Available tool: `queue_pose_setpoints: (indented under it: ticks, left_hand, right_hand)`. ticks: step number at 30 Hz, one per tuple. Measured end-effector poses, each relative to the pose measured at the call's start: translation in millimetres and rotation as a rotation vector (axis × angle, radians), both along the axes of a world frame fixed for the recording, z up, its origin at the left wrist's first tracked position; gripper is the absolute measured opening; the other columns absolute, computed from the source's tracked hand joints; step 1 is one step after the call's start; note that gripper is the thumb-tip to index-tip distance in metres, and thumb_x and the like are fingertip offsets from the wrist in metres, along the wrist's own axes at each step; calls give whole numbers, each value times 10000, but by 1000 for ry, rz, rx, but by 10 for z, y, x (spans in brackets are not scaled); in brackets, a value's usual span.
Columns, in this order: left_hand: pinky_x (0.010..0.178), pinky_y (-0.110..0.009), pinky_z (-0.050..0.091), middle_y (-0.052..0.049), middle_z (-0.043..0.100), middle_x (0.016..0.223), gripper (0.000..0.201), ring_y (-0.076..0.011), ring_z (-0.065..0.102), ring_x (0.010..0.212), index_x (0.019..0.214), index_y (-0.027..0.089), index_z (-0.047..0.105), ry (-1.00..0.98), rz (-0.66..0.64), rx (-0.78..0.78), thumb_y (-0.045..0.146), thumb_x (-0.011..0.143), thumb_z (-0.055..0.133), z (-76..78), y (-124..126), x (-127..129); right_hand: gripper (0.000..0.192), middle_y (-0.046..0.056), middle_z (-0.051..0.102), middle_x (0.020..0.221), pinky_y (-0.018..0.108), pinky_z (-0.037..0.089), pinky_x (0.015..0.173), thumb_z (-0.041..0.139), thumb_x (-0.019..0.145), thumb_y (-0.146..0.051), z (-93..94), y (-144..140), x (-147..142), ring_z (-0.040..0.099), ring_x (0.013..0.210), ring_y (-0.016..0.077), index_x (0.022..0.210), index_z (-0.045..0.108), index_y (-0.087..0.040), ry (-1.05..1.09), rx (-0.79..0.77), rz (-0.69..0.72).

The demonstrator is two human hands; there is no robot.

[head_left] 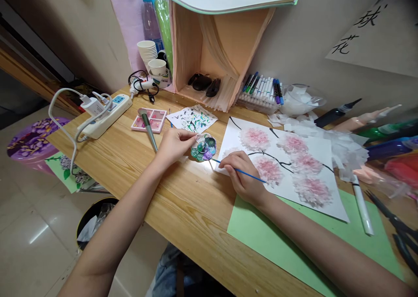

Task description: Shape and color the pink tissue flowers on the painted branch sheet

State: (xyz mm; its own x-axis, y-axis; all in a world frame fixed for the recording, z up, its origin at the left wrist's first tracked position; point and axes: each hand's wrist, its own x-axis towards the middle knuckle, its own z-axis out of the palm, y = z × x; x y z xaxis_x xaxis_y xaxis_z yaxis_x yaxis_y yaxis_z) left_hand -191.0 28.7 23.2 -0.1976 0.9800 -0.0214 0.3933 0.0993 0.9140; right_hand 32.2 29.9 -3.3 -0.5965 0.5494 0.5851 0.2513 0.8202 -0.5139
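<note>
My left hand (178, 145) pinches the edge of a small round paint palette (203, 147), smeared with green, purple and dark paint. In my right hand (243, 175) is a thin blue paintbrush (250, 174), its tip at the palette's lower right edge. That hand rests over the left side of a white sheet (277, 157) with black painted branches and pink, ruffled paper flowers (256, 138). Beneath the sheet lies a green sheet of paper (261, 240). The fingertips on the brush are partly hidden.
Left of the palette are a makeup brush (147, 127) and a pink powder case (158, 114). A paint-blotted paper (192, 117) lies behind. A power strip (104, 116) sits at the left edge. On the right are tissue scraps (326, 142), a white marker (362, 207) and scissors (396, 223).
</note>
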Motion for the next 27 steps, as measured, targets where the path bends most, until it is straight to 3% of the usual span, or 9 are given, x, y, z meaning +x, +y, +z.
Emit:
queue_pose_setpoints:
  ticks: [5,9,13,16,20,24,27]
  left_hand:
    - [713,-301,538,-99,763,919,354,-241,706,820,955,131,767,-8,19,-4,388,717,715,2,-6,-2]
    - [687,-292,536,-94,766,897,349,-227,703,783,944,144,771,-23,25,-5,398,708,726,2,-7,-3]
    - [692,-283,530,-98,766,890,350,-216,703,771,939,142,771,-43,24,1,391,694,740,3,-1,-7]
    - [700,-285,529,-103,765,894,357,-222,705,787,941,130,769,-41,25,3,391,701,730,-1,-2,-9]
    - [717,-300,536,-111,763,913,350,-233,707,812,937,132,770,-52,29,-5,393,709,724,-11,-5,-6]
    - [725,-295,535,-114,760,935,327,-228,708,824,937,129,768,-40,34,-3,364,715,720,-17,-2,-6]
    - [675,-280,529,-102,765,901,322,-221,707,790,952,126,764,-39,35,-19,345,724,705,-9,0,-7]
  right_hand:
    - [179,48,657,831,358,441,770,395,967,-179,-8,7,-12,528,857,202,918,562,-223,14,-20,-68]
    - [204,44,658,808,368,451,757,377,975,-206,-2,4,-13,541,828,206,903,567,-231,-8,-35,2]
    - [201,52,675,851,379,453,777,381,973,-201,12,0,-12,543,869,214,937,576,-232,3,-34,-61]
    - [200,46,661,806,363,455,739,382,972,-188,15,-1,-7,534,822,205,907,566,-232,12,-12,-18]
    - [178,51,656,816,363,450,757,399,966,-174,14,2,-9,525,843,206,919,564,-225,29,8,-74]
    - [192,46,654,801,363,452,736,391,970,-185,13,8,-18,527,822,205,896,563,-228,13,-20,-15]
    - [193,49,654,805,375,450,742,390,970,-188,10,13,-19,534,828,209,896,562,-231,36,-19,-61]
